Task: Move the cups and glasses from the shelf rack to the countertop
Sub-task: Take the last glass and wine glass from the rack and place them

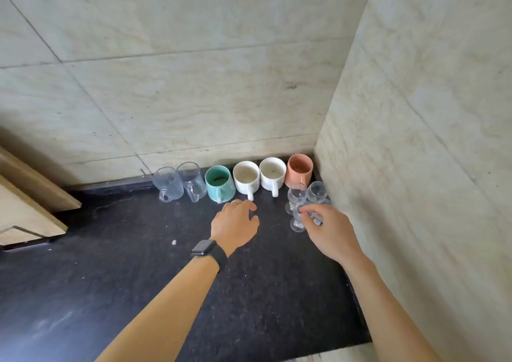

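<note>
Along the back wall of the black countertop (pixel 138 264) stand two clear glass mugs (pixel 169 184) (pixel 192 180), a teal mug (pixel 220 183), two white mugs (pixel 246 177) (pixel 273 174) and a salmon cup (pixel 299 169). Two small stemmed glasses (pixel 296 194) (pixel 317 191) stand in the corner. My right hand (pixel 328 234) grips a third small clear glass (pixel 299 220) standing on the counter in front of them. My left hand (pixel 235 226), with a ring and a black watch, hovers just before the white mug's handle, fingers apart and holding nothing.
Beige stone walls close in the corner at the back and right. A wooden cabinet door (pixel 30 209) juts out at the left over the counter. The counter's front edge (pixel 346 346) shows at the lower right.
</note>
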`<state>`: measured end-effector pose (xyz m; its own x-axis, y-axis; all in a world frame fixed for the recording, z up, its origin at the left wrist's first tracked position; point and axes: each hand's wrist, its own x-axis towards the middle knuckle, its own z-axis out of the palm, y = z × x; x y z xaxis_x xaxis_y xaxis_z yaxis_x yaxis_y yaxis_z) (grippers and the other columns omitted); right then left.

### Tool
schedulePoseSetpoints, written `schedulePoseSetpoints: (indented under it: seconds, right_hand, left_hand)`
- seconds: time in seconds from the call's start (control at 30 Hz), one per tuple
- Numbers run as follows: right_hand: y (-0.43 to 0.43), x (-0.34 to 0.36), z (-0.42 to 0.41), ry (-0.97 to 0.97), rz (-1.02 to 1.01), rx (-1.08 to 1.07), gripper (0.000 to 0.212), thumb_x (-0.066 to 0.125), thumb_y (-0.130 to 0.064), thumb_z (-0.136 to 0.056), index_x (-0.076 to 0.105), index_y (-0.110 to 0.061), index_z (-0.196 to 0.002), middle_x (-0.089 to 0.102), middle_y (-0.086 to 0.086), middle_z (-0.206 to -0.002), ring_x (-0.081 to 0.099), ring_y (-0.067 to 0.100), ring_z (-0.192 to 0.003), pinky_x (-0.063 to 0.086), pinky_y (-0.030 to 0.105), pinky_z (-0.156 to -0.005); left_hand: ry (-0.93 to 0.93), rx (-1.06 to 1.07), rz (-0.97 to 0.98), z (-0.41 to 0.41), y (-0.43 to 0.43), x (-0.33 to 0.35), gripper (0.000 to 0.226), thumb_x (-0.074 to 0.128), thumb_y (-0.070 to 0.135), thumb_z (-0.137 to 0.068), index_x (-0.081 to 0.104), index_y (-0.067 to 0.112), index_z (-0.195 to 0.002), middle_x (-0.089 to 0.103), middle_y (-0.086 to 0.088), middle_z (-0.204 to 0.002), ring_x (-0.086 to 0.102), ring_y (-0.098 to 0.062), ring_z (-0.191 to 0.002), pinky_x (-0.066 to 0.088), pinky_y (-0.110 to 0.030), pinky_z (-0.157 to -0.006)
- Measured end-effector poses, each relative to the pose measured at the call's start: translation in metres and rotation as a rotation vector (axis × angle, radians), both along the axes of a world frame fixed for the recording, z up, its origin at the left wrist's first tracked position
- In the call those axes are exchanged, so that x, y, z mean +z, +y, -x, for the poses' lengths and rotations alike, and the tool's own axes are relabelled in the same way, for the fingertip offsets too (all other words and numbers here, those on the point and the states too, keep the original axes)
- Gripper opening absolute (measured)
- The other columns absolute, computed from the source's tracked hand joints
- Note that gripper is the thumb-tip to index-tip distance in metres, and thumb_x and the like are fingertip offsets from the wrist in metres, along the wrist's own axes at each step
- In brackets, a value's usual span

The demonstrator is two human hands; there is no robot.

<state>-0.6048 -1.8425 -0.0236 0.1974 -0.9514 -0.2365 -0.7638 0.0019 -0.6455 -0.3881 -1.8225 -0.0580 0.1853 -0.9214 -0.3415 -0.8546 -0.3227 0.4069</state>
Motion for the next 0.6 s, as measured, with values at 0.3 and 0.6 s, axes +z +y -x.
schedulePoseSetpoints:
  seconds: [0.3, 0.6]
  right_hand:
    - [0.022, 0.084, -0.173, -0.055, 0.424, 0.629, 0.021, 0.061, -0.022, -0.097, 0.080, -0.021, -0.105, 0.076, -0.008, -0.111, 0.063, 0.022, -0.107, 0.037, 0.025, -0.089]
    - [0.239, 0.185, -0.332, -0.315, 0.573, 1.328, 0.027, 0.057, -0.026, -0.099, 0.076, -0.022, -0.118, 0.071, -0.004, -0.127, 0.060, 0.021, -0.122, 0.039, 0.031, -0.104]
  left_hand:
    - [-0.329, 0.323, 0.269, -0.117, 0.130, 0.098, 0.036, 0.046, 0.036, -0.098, 0.061, 0.033, -0.131, 0.061, 0.008, -0.134, 0.053, -0.021, -0.123, 0.042, -0.036, -0.100]
    - [-0.658, 1.032, 0.204, -0.161, 0.448, 0.212, 0.035, 0.049, 0.037, -0.095, 0.064, 0.034, -0.127, 0.064, 0.005, -0.131, 0.055, -0.025, -0.122, 0.042, -0.038, -0.100]
